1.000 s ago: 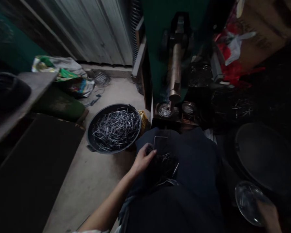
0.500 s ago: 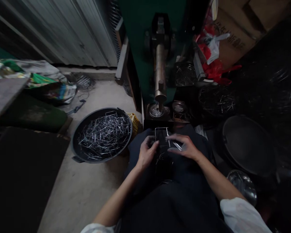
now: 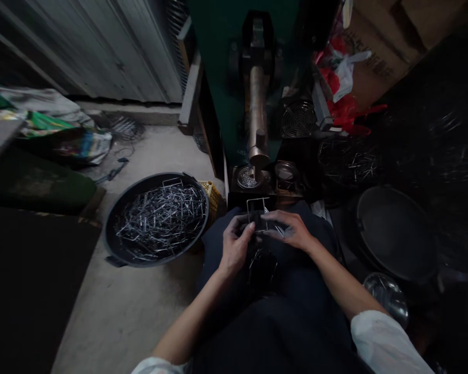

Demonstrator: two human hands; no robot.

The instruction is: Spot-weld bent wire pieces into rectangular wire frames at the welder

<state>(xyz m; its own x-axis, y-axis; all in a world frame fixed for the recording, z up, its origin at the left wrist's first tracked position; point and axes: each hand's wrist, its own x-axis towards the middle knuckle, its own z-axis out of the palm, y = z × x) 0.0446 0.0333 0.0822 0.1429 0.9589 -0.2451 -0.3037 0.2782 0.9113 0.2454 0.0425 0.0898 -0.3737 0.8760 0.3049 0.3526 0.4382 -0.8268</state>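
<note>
Over my lap, my left hand [image 3: 236, 241] pinches the left side of a thin rectangular wire frame [image 3: 256, 199] between thumb and fingers. At the frame's right side is my right hand [image 3: 289, 229], its fingers curled around a few short metal wire pieces [image 3: 280, 228]. Both hands are close together, and the frame stands up between them. Some bent wire pieces [image 3: 257, 257] lie on the dark cloth of my lap just below. The exact contact of the right fingertips with the frame is blurred.
A black tub [image 3: 109, 249] full of bent wire pieces stands at left beside a yellow crate [image 3: 212, 196]. Ahead is a green machine with a metal arm [image 3: 259, 114] above a small dish of bits [image 3: 248, 177]. At right are a round black lid [image 3: 393, 223] and metal bowl [image 3: 388, 296].
My right hand has moved in closer to the wire frame and its fingers have drawn together. My left hand keeps its pinch. The whole view has shifted slightly.
</note>
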